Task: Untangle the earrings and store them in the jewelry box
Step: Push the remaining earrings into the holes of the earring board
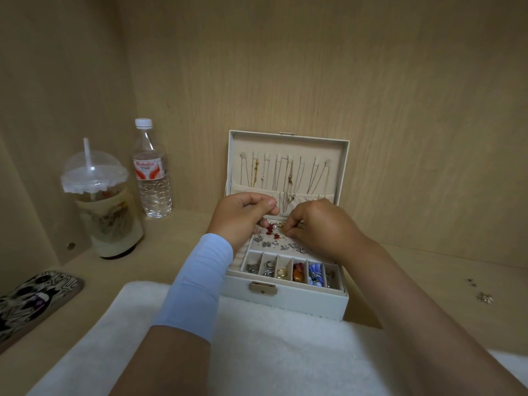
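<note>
A white jewelry box stands open on the wooden shelf, its lid upright with thin necklaces hanging inside. Red, pearl and silver earrings lie on the box's perforated panel. Both hands hover over that panel. My left hand is curled, thumb and forefinger pinched together above the earrings; what it pinches is too small to make out. My right hand pinches at a small earring near the pearl one. The front row of compartments holds silver, gold, orange and blue pieces.
A white fluffy towel covers the front of the shelf under the box. A domed plastic cup and a water bottle stand at the left. A patterned phone case lies far left. Small loose earrings lie at right.
</note>
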